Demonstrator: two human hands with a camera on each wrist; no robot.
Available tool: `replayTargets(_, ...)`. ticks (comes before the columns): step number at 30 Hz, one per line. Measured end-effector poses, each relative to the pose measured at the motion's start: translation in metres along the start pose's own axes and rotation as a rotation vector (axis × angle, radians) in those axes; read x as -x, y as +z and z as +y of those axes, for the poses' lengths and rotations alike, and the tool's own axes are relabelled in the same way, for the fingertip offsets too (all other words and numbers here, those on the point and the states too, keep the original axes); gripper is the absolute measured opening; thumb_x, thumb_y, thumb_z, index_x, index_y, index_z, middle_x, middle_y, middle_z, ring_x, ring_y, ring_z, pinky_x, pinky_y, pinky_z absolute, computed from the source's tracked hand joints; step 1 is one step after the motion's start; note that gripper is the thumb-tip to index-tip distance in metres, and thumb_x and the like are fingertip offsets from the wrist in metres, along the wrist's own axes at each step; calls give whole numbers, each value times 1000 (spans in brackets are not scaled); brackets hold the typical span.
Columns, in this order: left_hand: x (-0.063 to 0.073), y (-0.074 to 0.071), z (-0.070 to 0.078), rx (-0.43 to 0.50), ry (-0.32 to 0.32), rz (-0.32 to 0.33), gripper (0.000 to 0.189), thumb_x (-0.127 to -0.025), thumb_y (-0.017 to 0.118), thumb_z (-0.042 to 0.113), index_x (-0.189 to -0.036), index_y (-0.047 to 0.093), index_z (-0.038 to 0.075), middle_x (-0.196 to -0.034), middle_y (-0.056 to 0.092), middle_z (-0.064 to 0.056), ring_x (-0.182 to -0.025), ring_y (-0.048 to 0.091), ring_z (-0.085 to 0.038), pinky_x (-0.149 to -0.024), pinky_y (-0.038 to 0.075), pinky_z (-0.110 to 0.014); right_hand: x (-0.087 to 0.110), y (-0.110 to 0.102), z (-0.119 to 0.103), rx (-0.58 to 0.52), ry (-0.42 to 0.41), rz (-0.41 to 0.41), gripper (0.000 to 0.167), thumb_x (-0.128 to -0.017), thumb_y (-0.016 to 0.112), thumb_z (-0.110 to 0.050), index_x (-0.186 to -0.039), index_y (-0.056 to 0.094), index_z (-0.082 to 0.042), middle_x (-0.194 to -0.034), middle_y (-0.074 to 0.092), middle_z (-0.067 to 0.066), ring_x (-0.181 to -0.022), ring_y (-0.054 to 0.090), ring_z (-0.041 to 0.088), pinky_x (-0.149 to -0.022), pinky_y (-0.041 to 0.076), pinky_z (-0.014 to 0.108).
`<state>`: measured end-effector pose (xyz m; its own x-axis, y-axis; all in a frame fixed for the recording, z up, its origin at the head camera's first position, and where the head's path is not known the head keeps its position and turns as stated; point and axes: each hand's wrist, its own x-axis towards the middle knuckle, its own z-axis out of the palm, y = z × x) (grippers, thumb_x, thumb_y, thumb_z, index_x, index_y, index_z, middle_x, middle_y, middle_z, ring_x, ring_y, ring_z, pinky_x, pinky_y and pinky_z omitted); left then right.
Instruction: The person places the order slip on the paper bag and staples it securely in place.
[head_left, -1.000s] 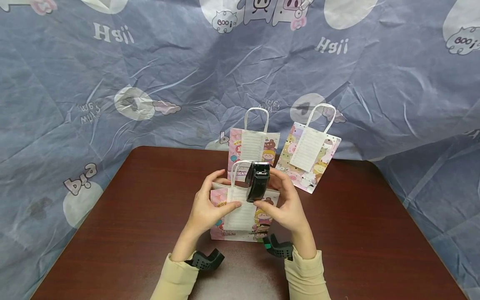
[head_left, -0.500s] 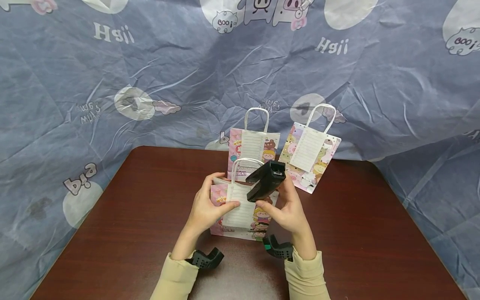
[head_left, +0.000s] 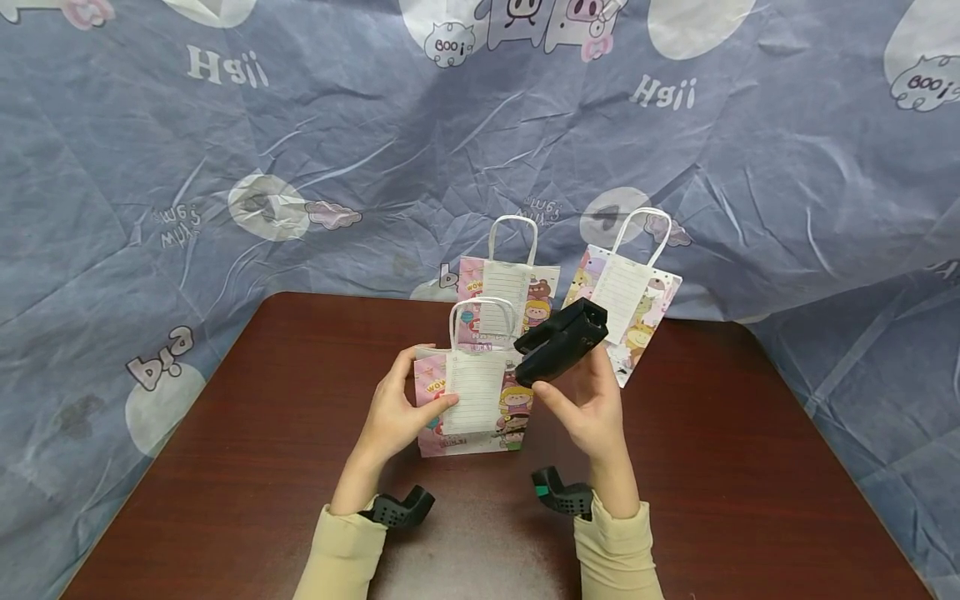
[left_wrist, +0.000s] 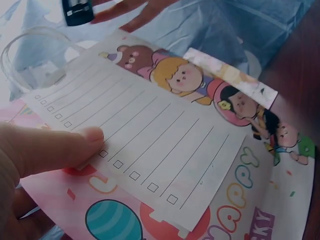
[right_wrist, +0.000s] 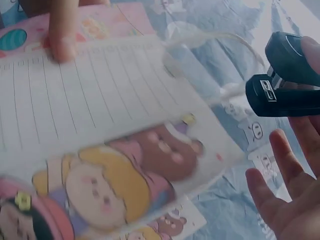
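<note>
My left hand (head_left: pixel 393 417) grips the left side of a pink cartoon paper gift bag (head_left: pixel 517 412) with white handles, its thumb over the front and the other fingers behind. A white lined checklist sheet (head_left: pixel 474 396) lies against the bag's front at the top edge; the left wrist view shows my thumb (left_wrist: pixel 75 145) pressing beside and onto the sheet's margin. To the right, my right hand (head_left: pixel 592 417) holds a black stapler (head_left: pixel 562 342), tilted up to the right. In the right wrist view the stapler (right_wrist: pixel 287 80) is apart from the bag, its jaws parted.
Behind, a matching pink bag (head_left: pixel 468 287) with a lined sheet stands at the back of the brown table (head_left: pixel 300 400). Right of it leans an animal-print bag (head_left: pixel 652 325), also with a sheet. A blue printed cloth (head_left: pixel 360 125) hangs behind and around the table.
The stapler has come away from the bag's top edge, swinging right and tilting in my right hand. My left hand has shifted the bag left and slightly up.
</note>
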<state>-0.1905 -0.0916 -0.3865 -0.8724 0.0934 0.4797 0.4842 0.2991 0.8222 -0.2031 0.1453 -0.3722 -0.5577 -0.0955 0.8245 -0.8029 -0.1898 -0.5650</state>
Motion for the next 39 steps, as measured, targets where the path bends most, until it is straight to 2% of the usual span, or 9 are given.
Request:
replayTargets(2, -1, -2, -4, -3, 4, 19, 63, -70, 80, -1, -125, 49, 1, -106, 61, -13, -96, 56, -24, -84, 43, -35, 1, -4, 0, 15, 5, 17, 64, -81, 74, -8, -132, 40, 11, -120, 57, 15, -108, 56, 26, -92, 42, 35)
replayTargets(9, -4, -3, -50, -10, -3, 102, 73, -70, 83, 8, -132, 45, 9, -117, 58, -9, -101, 53, -20, -86, 40, -41, 3, -14, -1, -34, 22, 49, 61, -79, 72, 2, -130, 41, 9, -119, 57, 15, -107, 57, 24, -89, 45, 31)
replayTargets(13, -4, -4, -57, -8, 17, 156, 74, -72, 81, 9, -134, 42, 10, -129, 52, -6, -107, 49, -16, -89, 37, -37, 4, -18, 0, -49, 37, 58, 69, -77, 69, 10, -136, 34, 7, -123, 53, 17, -110, 55, 26, -90, 46, 32)
replayTargets(18, -3, 0, -63, -17, 19, 182, 84, -71, 82, 12, -140, 34, 10, -129, 48, -8, -111, 47, -19, -91, 36, -39, 6, -25, 3, -30, 82, 61, 82, -74, 64, 19, -142, 23, 0, -128, 50, 17, -108, 56, 25, -88, 48, 32)
replayTargets(25, -2, 3, -72, -83, -99, 143, 100, -65, 86, 20, -144, 26, 9, -136, 41, -11, -122, 39, -25, -101, 29, -47, 10, -33, 5, -28, 146, 70, 102, -71, 60, 25, -149, 6, -11, -127, 48, 20, -104, 59, 26, -84, 50, 31)
replayTargets(28, -1, 3, -76, -103, -131, 132, 102, -64, 87, 22, -144, 25, 10, -136, 41, -11, -121, 39, -26, -100, 29, -48, 11, -36, 6, -49, 158, 72, 104, -70, 59, 27, -150, 5, -13, -126, 49, 21, -102, 61, 26, -82, 51, 32)
replayTargets(32, -1, 2, -82, -120, -129, 142, 101, -65, 87, 23, -144, 25, 7, -137, 40, -14, -122, 38, -29, -100, 29, -49, 13, -40, 8, -50, 171, 63, 104, -72, 62, 24, -150, 5, -13, -124, 50, 22, -100, 62, 26, -81, 52, 32)
replayTargets(36, 0, 0, -85, -124, -117, 155, 100, -66, 86, 22, -144, 25, 5, -140, 38, -16, -126, 36, -30, -102, 27, -51, 14, -44, 9, 7, 224, 57, 101, -74, 67, 16, -150, 7, -13, -121, 50, 19, -96, 63, 23, -78, 52, 31)
replayTargets(39, 0, -3, -86, -125, -122, 154, 100, -67, 86, 21, -145, 25, 5, -141, 36, -17, -128, 33, -30, -103, 25, -52, 15, -46, 9, 56, 279, 51, 102, -74, 69, 15, -151, 9, -15, -126, 48, 18, -97, 63, 22, -78, 52, 30)
